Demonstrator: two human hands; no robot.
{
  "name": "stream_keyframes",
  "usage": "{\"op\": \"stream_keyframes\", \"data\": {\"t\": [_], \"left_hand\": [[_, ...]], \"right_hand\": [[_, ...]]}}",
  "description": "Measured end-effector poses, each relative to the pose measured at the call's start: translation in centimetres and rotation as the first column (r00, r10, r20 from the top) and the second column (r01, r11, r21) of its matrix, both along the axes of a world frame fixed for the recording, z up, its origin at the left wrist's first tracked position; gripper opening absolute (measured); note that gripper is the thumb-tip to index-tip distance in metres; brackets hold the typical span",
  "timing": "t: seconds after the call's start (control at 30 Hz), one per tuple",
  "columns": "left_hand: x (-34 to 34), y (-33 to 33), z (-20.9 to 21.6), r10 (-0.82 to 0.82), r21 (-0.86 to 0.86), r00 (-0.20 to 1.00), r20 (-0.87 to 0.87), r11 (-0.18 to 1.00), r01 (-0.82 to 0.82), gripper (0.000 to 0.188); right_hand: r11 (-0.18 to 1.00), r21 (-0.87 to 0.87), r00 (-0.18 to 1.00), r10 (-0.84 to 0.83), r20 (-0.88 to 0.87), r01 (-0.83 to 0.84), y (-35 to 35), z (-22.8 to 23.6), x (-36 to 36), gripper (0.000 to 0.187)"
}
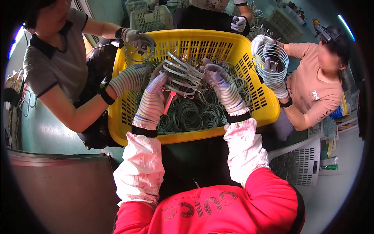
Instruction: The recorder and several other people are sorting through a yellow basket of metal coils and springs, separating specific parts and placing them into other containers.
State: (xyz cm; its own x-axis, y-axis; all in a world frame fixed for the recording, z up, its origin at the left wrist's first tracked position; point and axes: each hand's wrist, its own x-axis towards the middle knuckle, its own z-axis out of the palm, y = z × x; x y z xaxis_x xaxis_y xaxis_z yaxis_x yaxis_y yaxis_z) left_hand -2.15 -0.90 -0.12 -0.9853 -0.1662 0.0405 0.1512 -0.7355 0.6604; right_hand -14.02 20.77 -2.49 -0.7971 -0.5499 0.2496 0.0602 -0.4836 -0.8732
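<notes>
Both my hands are in striped knit gloves, above a pile of thin metal rings (193, 117) inside a big yellow plastic basket. My left hand (152, 95) is closed on the left side of a loose bunch of metal rings (182, 70), which fan out at a tilt. At the bunch's right end, the fingers and thumb of my right hand (223, 84) pinch the ring edges. A slim red strip (169, 102) sticks down below the bunch beside my left hand; its kind is unclear. The fingertips of my left hand are partly hidden behind the rings.
The yellow basket (194, 137) has slotted walls. A co-worker's gloved hand (130, 80) reaches in close to my left hand, and another holds rings at upper left. On the right, a co-worker holds a ring stack (271, 62). A third person sits beyond the basket; pale crates (152, 17) stand behind.
</notes>
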Motion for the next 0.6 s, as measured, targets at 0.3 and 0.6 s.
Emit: {"op": "stream_keyframes", "data": {"t": [0.3,0.6], "left_hand": [[0.3,-0.4,-0.6,-0.174,0.073,0.982,0.077,0.983,0.169,0.056],[0.6,-0.3,-0.7,-0.218,0.093,0.973,0.077,0.973,0.211,0.058]], "right_hand": [[0.991,0.046,0.979,0.135,-0.153,-0.129,0.0,0.1,0.2,0.028],[0.953,0.093,0.951,0.295,-0.088,-0.287,0.3,1.5,0.9,0.03]]}}
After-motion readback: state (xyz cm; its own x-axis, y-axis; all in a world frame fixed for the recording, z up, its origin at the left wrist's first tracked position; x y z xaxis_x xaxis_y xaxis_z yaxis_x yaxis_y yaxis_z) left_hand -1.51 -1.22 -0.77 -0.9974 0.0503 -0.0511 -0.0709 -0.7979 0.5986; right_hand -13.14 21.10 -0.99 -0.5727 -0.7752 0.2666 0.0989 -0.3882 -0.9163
